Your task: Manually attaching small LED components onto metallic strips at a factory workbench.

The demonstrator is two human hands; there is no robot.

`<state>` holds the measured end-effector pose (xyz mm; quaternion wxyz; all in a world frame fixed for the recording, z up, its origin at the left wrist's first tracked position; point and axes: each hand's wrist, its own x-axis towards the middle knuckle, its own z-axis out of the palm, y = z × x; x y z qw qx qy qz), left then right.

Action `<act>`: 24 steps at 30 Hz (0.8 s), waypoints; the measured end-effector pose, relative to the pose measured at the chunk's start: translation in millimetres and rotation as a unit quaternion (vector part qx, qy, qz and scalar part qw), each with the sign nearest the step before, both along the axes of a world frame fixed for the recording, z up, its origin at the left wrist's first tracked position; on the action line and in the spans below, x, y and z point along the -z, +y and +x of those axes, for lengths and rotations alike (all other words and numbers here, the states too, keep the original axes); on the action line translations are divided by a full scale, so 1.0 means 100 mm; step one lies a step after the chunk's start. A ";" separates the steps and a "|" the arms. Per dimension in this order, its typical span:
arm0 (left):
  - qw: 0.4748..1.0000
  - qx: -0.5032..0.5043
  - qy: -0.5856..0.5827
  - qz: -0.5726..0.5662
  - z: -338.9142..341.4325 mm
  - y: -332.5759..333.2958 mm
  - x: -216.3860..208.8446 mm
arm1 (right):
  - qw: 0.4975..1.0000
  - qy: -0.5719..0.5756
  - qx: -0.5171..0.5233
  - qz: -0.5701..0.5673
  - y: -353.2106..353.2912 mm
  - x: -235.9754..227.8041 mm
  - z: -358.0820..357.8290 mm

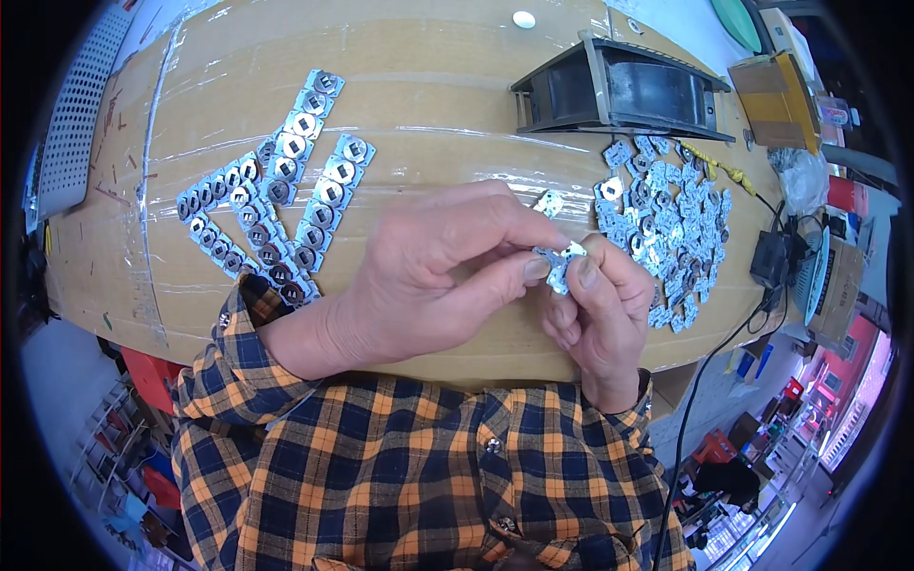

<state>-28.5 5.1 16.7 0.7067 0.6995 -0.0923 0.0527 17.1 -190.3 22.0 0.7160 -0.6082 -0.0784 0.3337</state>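
Note:
Between my two hands is a small silver-blue plate-like part [560, 276] with an uneven outline. My left hand [428, 271] reaches across from the left and pinches it between thumb and forefinger. From the other side my right hand [609, 309] grips the same part with thumb and bent fingers. Just beyond the fingertips lies another small silver part [549, 203]. A loose pile of similar parts [671, 233] spreads to the right of my right hand. Left of my left wrist, parts with round dark-and-silver centres lie in neat slanting rows [328, 190].
The cardboard-covered table [419, 105] is wrapped in clear film. A black box fan [628, 90] stands at the back right, near a yellow cord [719, 167] and a black adapter [769, 257]. Cardboard boxes [776, 100] line the right edge; a perforated white tray [81, 105] sits far left.

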 end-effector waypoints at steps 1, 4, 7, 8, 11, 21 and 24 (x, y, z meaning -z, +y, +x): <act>1.000 0.001 0.000 -0.001 0.01 0.01 0.00 | 1.000 0.000 0.001 -0.001 0.00 -0.01 0.01; 0.997 -0.006 -0.034 0.063 0.01 0.02 0.00 | 1.000 0.020 -0.008 0.000 0.00 -0.01 0.03; 0.998 -0.029 -0.029 0.057 -0.01 -0.01 0.02 | 1.000 0.021 -0.011 0.003 0.02 -0.02 0.03; 0.998 -0.038 -0.019 0.037 -0.01 -0.02 0.02 | 1.000 0.020 -0.005 0.003 0.04 -0.01 0.03; 0.998 -0.055 -0.016 0.016 0.01 -0.03 0.02 | 1.000 0.014 0.002 0.004 0.06 -0.01 0.00; 0.993 -0.008 -0.091 0.071 0.02 -0.07 0.06 | 0.990 -0.100 0.078 -0.060 0.02 -0.04 0.06; 0.999 -0.044 -0.011 0.010 0.04 0.02 -0.02 | 0.994 -0.073 0.070 -0.045 -0.01 -0.06 0.03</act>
